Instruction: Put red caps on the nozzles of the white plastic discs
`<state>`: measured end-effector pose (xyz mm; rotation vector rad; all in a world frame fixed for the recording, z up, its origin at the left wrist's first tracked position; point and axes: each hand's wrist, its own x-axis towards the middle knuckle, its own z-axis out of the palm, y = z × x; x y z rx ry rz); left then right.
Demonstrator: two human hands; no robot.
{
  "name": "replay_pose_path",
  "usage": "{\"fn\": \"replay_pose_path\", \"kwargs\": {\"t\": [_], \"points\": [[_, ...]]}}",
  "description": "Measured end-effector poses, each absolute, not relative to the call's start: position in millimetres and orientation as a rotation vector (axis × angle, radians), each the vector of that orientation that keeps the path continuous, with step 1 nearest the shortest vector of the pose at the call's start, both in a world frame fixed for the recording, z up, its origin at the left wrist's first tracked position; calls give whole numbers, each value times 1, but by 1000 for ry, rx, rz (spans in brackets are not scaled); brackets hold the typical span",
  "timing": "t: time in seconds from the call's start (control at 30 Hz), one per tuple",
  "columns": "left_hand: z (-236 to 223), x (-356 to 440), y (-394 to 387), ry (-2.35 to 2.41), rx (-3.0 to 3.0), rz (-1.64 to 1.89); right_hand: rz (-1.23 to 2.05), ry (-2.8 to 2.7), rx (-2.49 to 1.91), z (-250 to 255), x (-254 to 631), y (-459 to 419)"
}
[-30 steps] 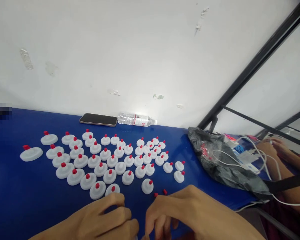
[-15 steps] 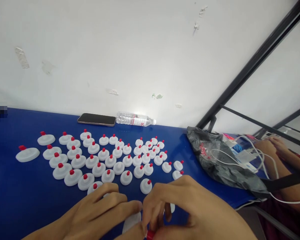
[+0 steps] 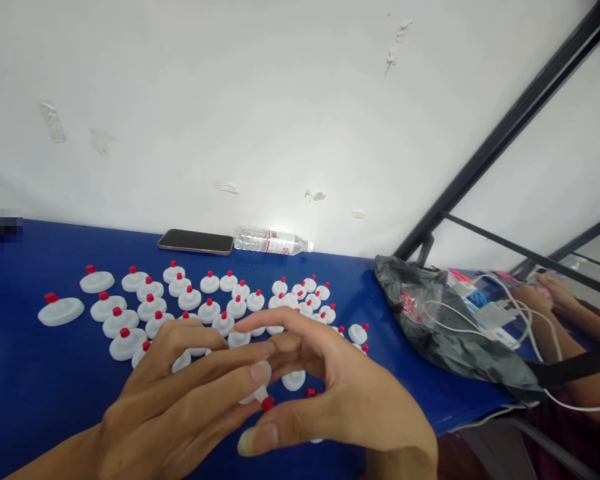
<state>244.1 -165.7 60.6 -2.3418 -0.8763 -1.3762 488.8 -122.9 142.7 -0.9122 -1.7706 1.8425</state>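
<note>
My left hand [image 3: 190, 393] holds a white nozzle cap [image 3: 260, 395] with a red tip [image 3: 267, 403] that points down and right. Its fingers lie over the cap and hide most of it. Around the cap curves my right hand [image 3: 325, 387], thumb well apart from its fingers. Those fingers reach behind the cap, and whether they touch it I cannot tell. Beyond both hands, loose rows of similar white caps [image 3: 123, 323] stand on the blue tabletop [image 3: 70, 387], nearly all with red tips up. A small red tip [image 3: 311, 393] shows below my right palm.
Against the wall lie a dark phone [image 3: 196, 241] and a clear plastic bottle [image 3: 273, 241]. A black plastic bag [image 3: 445, 347] with small red pieces and a white cable [image 3: 550, 320] lie at right, under a black metal frame [image 3: 500, 127]. Another person's hands [image 3: 543, 293] are beyond it.
Both hands have risen from the bottom edge and shifted left. My right thumb and fingers, pinched near a red tip before, have spread apart. The cap in my left hand now shows more.
</note>
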Motion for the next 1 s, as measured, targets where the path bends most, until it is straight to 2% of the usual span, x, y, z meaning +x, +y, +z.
{"fn": "replay_pose_path", "kwargs": {"t": [0.07, 0.23, 0.4, 1.0], "points": [[60, 246, -165, -858, -2304, -1346, 1842, -1704, -891, 145, 490, -120], [54, 253, -155, -1183, -2343, -1325, 1456, -1603, -1082, 154, 518, -115], [43, 252, -143, -1310, -2367, -1141, 1251, -1514, -1292, 155, 547, -108], [31, 243, -132, -1186, -2372, -1162, 1275, -1455, -1342, 149, 543, -96]]}}
